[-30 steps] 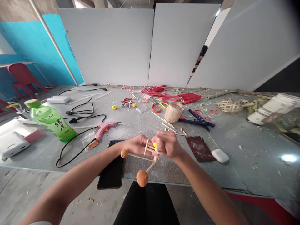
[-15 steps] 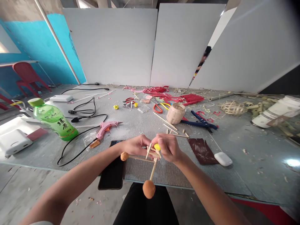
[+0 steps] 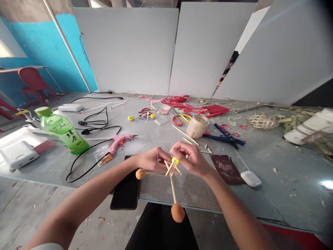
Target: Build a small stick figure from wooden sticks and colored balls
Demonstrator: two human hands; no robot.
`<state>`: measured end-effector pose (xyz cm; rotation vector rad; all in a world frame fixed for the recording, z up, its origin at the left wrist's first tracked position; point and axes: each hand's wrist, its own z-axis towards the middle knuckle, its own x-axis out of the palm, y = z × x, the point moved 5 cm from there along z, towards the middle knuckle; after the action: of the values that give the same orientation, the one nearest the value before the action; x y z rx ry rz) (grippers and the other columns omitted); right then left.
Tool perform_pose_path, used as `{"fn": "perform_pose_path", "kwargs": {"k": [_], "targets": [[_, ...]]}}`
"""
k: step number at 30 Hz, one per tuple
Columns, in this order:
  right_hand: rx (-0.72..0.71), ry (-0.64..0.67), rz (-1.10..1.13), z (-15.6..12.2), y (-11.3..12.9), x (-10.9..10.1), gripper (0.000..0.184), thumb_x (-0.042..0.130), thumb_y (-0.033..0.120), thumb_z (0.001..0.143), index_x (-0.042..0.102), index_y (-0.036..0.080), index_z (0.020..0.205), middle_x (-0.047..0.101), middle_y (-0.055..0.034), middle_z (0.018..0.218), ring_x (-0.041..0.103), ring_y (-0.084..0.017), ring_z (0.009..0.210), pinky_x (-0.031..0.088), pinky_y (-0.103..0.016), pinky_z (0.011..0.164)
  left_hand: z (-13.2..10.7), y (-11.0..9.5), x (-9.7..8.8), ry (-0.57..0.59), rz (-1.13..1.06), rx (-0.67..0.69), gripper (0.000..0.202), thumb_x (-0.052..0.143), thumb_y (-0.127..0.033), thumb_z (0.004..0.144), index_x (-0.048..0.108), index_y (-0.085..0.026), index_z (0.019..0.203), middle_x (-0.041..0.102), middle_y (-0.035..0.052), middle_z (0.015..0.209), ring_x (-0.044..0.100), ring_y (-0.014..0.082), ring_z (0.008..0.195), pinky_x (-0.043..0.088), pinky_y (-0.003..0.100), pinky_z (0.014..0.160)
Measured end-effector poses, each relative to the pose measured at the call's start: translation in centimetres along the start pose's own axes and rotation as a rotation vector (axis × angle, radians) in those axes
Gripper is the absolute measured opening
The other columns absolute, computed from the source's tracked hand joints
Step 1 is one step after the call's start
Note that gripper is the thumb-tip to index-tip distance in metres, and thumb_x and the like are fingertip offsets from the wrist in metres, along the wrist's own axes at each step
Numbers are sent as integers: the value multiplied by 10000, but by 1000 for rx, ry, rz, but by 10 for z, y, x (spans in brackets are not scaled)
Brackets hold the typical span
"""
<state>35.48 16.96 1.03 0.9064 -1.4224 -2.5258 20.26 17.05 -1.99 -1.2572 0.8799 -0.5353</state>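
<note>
Bamboo sticks joined at a yellow bead point(image 3: 175, 161) form the small stick frame point(image 3: 170, 171) I hold just above the desk point(image 3: 260, 205) edge, my left hand point(image 3: 151, 159) and right hand point(image 3: 191, 158) both pinched shut on it at the joint. One orange clay ball point(image 3: 178, 212) hangs low toward my lap, another ball point(image 3: 140, 173) juts left. It looks light and brittle, best gripped near the hub, not the balls. Beyond lie a black phone point(image 3: 125, 192), pink glue gun point(image 3: 119, 140), green bottle point(image 3: 62, 131) and a bamboo cup point(image 3: 197, 126).
</note>
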Motion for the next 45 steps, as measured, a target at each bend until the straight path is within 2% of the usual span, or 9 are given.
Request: {"fn": "perform_pose_path", "kwargs": {"k": [4,8,14,20,27,33,36,40,45], "targets": [[190,208,171,1,-7,-3,326,755,491,897,692,202,1033,667,12,769,579,-113,654,447,-230,579,0,4,-9,-8,13,-27,119,759,-228,848,829,-145,896,716,0,711,581,91,635,450,190,628],[253,233,130,-2,-14,-5,308,821,457,841,752,211,1014,688,8,795,567,-103,646,435,-221,561,1,9,-12,-29,15,-40,124,778,-240,827,832,-147,887,735,13,738,606,107,673,468,206,666],[223,199,97,-2,-16,-7,236,820,408,849,800,205,966,718,0,780,561,-95,643,443,-215,564,2,9,-10,-22,17,-56,157,783,-275,832,835,-139,892,718,15,710,576,95,632,429,195,616],[176,191,140,-1,-15,-18,436,772,416,911,725,257,1314,781,-56,1029,645,-121,783,547,-246,662,1,5,-11,-15,-133,-63,261,824,-360,832,837,-134,961,769,48,797,656,128,697,545,237,713],[168,132,212,3,-19,-16,284,827,440,855,837,236,1053,769,-20,811,525,-80,603,416,-209,498,0,4,-8,-17,-227,-62,330,865,-413,804,834,-118,948,768,55,786,679,137,712,573,246,734],[171,162,155,2,-19,-16,299,797,458,884,832,235,1078,772,-29,843,568,-94,648,469,-223,554,0,5,-8,-5,-217,-59,352,858,-440,812,834,-112,938,774,66,790,687,140,711,576,242,732],[156,152,156,2,-18,-19,361,788,443,896,786,265,1210,776,-48,998,618,-110,756,531,-229,623,0,9,-11,-6,-214,-63,366,869,-440,806,840,-114,970,793,75,812,702,144,720,579,233,732],[134,266,208,0,-14,-14,489,843,401,848,726,294,1310,746,-47,1127,651,-115,859,577,-245,730,1,11,-9,52,-280,-92,401,903,-477,757,841,-124,939,809,74,856,722,158,744,601,249,753],[54,390,198,-1,-8,-7,351,828,378,870,763,250,1190,727,-35,1080,660,-129,935,557,-262,801,-1,12,-1,137,-282,-141,443,924,-531,702,837,-136,885,812,62,852,728,168,737,618,262,746]]}}
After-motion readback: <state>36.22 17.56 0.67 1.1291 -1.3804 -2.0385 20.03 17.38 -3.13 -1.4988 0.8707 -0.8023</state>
